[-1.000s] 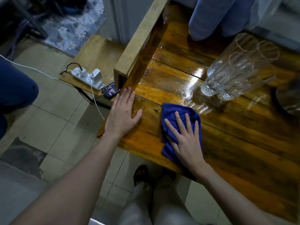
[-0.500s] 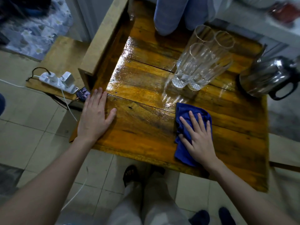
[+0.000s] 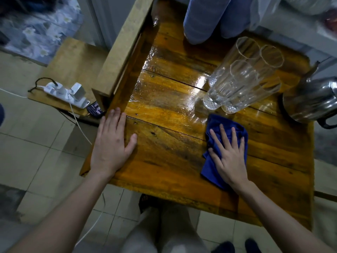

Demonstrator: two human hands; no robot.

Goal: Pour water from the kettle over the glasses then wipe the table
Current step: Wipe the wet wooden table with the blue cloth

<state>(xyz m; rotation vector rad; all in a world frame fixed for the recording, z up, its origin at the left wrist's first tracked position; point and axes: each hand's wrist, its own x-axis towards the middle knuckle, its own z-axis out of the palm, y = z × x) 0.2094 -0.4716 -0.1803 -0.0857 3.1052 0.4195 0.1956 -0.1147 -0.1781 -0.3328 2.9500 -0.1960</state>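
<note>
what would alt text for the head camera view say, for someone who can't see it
Seen from above, a person's right hand presses a blue cloth flat on a wet wooden table, while the left hand rests flat on its left edge. Behind the cloth stand clear glasses, with a steel kettle to their right.

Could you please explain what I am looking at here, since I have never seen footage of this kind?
There is no machine: a person wears a camera on the head, looking down at their own bare hands. The left hand rests flat on the edge of a wet wooden table. The right hand presses a blue cloth flat against the wood, open, not gripping. Beyond the cloth stand empty glasses in a cluster, and a metal kettle sits at the right. A power strip lies on a lower shelf at the left.
</note>
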